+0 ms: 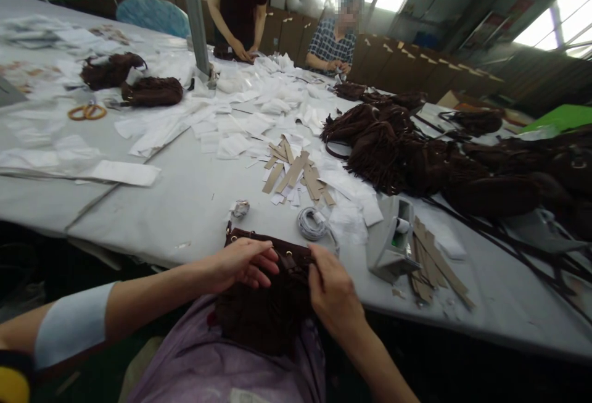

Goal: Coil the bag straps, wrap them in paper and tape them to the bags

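A dark brown fringed handbag (259, 316) rests on my lap, its upper edge leaning at the table's front edge. Small gold-coloured rings run along its top. My right hand (330, 282) grips the bag's upper right corner, thumb on the near side. Above the left part of the bag is my left hand (247, 262), fingers apart and slightly curled, with nothing visible in it. Whether its fingertips touch the bag I cannot tell. Just beyond the bag lie a coil of grey-white strap (312, 224) and a small clear-wrapped bundle (240, 208).
A grey tape dispenser (392, 242) stands to the right, beside brown card strips (435, 264). More card strips (296, 171) and white paper scraps (272, 103) cover the middle. Dark brown bags (407, 150) are heaped at right. Two people work across the table (185, 218).
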Available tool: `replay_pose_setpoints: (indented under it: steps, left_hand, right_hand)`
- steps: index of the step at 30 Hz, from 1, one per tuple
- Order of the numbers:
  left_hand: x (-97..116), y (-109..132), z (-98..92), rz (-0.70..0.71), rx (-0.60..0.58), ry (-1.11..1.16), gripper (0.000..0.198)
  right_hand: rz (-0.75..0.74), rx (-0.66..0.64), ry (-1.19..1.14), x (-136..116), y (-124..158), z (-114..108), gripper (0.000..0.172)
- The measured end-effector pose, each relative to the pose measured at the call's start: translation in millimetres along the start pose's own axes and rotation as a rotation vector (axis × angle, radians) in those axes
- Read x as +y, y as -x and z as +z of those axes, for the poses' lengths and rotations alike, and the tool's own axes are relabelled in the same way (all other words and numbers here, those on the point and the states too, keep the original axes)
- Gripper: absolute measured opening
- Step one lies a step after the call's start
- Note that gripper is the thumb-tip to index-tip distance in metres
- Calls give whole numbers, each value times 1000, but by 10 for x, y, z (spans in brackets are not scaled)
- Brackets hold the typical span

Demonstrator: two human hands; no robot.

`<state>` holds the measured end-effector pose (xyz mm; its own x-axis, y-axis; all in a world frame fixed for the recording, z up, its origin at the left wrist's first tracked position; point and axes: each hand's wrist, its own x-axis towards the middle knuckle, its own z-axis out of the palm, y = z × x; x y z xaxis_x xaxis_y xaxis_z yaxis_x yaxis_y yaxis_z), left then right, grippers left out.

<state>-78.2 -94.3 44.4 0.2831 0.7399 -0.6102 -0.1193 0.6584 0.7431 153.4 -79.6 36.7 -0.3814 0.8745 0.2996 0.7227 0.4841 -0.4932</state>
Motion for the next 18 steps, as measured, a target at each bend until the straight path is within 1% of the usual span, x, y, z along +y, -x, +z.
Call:
replay_pose_setpoints:
  steps: [1, 2, 4, 6, 8, 10, 12, 14, 16, 18]
  left_hand:
    - [-44, -75, 69, -99, -40, 64, 44]
    - [-95, -140, 124, -159, -56, 105, 46]
    - [-192, -245, 196, -197, -47, 148, 48]
    - [-257, -321, 219, -196, -34, 152, 49]
    - [-286, -374, 209, -190, -41, 110, 47]
    - [-292, -408, 186, -184, -63, 67, 44]
    - [-291, -423, 167, -163, -96, 46, 39]
    - [-286, -425, 160, -121, -112, 50, 32]
    - [-277, -425, 163, -93, -77, 85, 26]
    - [-266, -435, 168, -124, -28, 158, 23]
  right_hand:
    - [2, -50, 12, -80, -4, 123, 38]
    - [13, -91, 5, -137, 8, 230, 39]
    - [43, -141, -68, -196, 72, 369, 40]
    - [85, -153, -198, -211, 152, 395, 41]
    - [204, -98, -306, -215, 208, 355, 36]
    - [358, -1, -383, -226, 222, 321, 29]
    - [444, 63, -449, -248, 201, 344, 25]
    - [450, 57, -466, -273, 167, 424, 25]
    - [413, 45, -410, -290, 140, 523, 27]
    - [364, 64, -339, -289, 127, 602, 27]
